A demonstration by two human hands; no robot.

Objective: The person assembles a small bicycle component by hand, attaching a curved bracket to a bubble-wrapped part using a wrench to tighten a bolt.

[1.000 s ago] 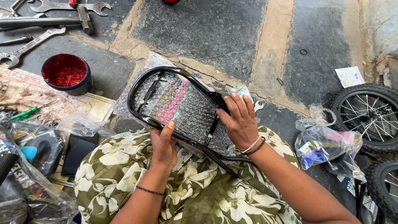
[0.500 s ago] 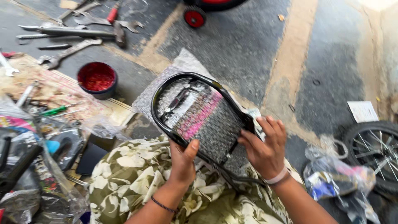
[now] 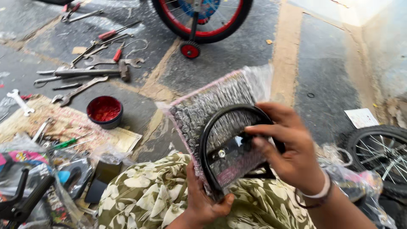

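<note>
I hold a black metal bicycle carrier rack (image 3: 212,131) still wrapped in clear bubble plastic (image 3: 203,106), raised upright above my lap. My left hand (image 3: 203,203) grips its lower end from below, thumb over the black rim. My right hand (image 3: 288,148) clasps the right side of the curved frame, fingers reaching across the wrapped middle. My lap is covered by green cloth with white flowers (image 3: 148,195).
A red bowl (image 3: 104,111) sits on the stone floor to the left, with spanners, a hammer (image 3: 85,73) and screwdrivers beyond it. A small red-rimmed bicycle wheel with a training wheel (image 3: 190,49) stands ahead. Another spoked wheel (image 3: 381,152) lies at right; plastic bags and parts at left.
The wrapped rack has been lifted from lying flat on my lap and tilted upright. My right hand shifted onto its curved side, and my view swung up toward the bicycle wheel.
</note>
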